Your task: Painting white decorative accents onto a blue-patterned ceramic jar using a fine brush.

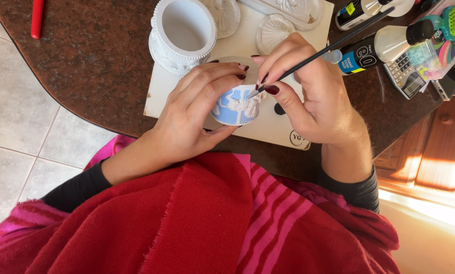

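Observation:
My left hand grips a small round pot, painted blue with raised white relief, tilted on its side above a cream board. My right hand pinches a thin black paintbrush, and its tip touches the white relief on the pot. The brush handle runs up and to the right over the table.
A larger white plaster pot and several white plaster pieces stand on the board. Paint bottles, a calculator and a green brush crowd the right. A red marker lies far left on the dark stone table.

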